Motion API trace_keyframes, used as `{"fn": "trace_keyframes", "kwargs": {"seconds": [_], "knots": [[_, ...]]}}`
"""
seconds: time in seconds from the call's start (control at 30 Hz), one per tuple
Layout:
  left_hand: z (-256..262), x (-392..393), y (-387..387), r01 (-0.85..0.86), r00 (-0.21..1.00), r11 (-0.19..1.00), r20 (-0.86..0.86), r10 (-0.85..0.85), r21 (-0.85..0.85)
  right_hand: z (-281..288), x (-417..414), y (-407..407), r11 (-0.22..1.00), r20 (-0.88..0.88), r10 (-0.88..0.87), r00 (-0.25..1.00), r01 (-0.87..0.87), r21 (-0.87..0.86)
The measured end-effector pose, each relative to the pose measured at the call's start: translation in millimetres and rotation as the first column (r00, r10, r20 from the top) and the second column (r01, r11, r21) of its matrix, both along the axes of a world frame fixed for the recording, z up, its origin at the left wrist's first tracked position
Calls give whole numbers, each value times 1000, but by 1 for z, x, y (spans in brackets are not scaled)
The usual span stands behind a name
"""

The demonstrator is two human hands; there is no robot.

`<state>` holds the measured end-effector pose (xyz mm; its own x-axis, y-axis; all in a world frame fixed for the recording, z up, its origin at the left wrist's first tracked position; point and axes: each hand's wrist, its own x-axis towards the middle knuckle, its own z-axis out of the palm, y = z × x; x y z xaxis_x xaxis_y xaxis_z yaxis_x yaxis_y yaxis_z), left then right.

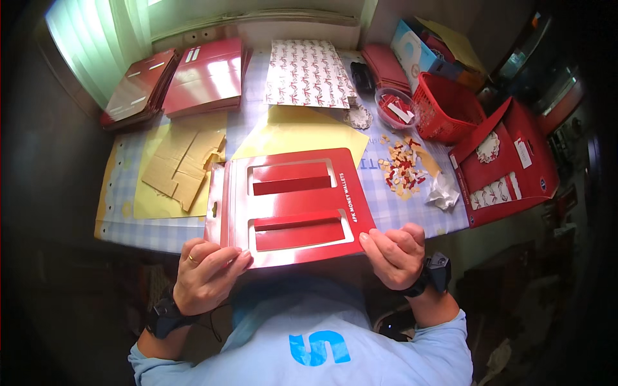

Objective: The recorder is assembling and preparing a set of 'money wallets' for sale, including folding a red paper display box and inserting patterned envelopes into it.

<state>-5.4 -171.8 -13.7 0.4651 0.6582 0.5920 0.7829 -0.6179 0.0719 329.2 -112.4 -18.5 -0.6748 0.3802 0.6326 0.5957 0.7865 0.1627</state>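
Note:
A glossy red cardboard package (299, 205) with two window openings and printed white lettering is held up at the table's front edge. Its lower left corner is pinched by my left hand (210, 275), which wears a ring. My right hand (396, 253) grips the lower right corner between thumb and fingers. Red flaps stand inside both openings. Beneath and behind the package lies a yellow sheet (294, 132). To its left, torn brown cardboard (181, 161) rests on another yellow sheet (149, 207).
Red card stacks (207, 72) (142, 87) stand at the back left, patterned sheets (309, 72) at the back middle. On the right are a tub of scraps (397, 108), a red plastic basket (446, 108), small paper pieces (403, 169), crumpled white paper (442, 193) and an assembled red package (507, 164).

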Motion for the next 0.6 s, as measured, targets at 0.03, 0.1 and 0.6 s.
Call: {"fn": "trace_keyframes", "kwargs": {"seconds": [0.03, 0.1, 0.6], "knots": [[-1, -2, -1, 6, 1000, 1000, 2, -6, -6, 0, 0, 0, 1000, 1, 5, 1000, -5, 14], [-1, -5, -3, 1, 1000, 1000, -2, -1, -8, -1, -1, -1, 1000, -14, 14, 1000, -14, 0], [72, 43, 20, -66, 994, 971, -65, 84, 231, 61, -46, 35, 979, -370, 201, 907, -197, 49]]}}
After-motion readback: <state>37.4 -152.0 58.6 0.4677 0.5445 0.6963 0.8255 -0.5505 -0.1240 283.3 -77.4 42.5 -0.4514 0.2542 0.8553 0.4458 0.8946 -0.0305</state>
